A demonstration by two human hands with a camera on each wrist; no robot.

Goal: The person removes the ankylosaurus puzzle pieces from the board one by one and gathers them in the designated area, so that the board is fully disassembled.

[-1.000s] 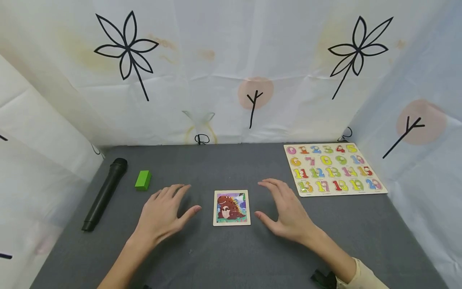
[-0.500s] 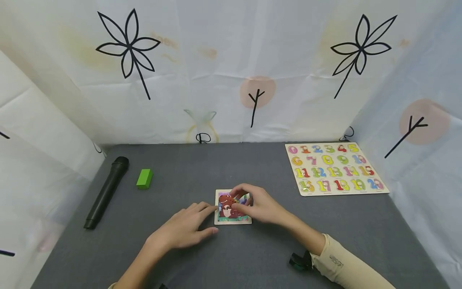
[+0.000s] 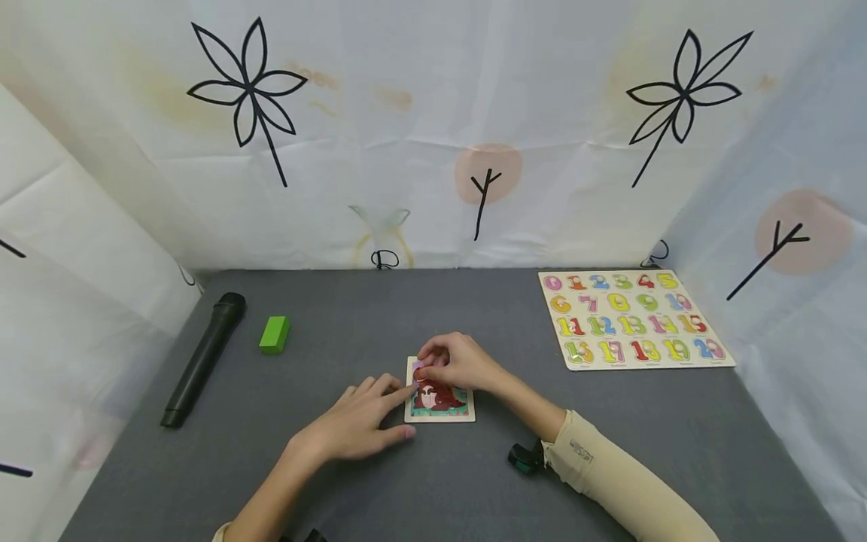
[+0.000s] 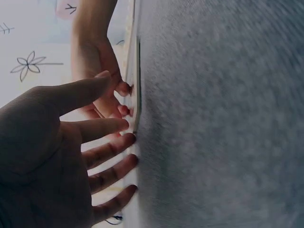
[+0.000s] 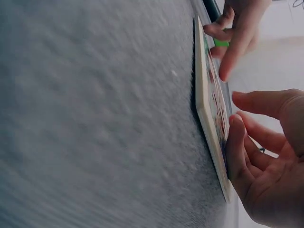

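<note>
A small square dinosaur picture puzzle (image 3: 443, 403) with a pale wooden border lies flat on the grey table. My left hand (image 3: 354, 425) is at its left side, fingers extended, the index fingertip touching the upper left part. Over the upper part of the puzzle, my right hand (image 3: 462, 364) bends its fingers down to the top left corner and hides much of the picture. In the right wrist view, fingertips of the right hand (image 5: 266, 156) touch the puzzle's face (image 5: 216, 95), and the thumb stands apart from them. No loose piece shows between them.
A number board (image 3: 630, 324) with colourful numerals lies at the back right. On the left are a green block (image 3: 274, 335) and a black microphone (image 3: 205, 361). White printed cloth (image 3: 433, 98) walls the table at the back and sides.
Both hands have come in from either side to the puzzle. In the last half second the right hand has shifted left to its top left corner; the left hand has barely moved.
</note>
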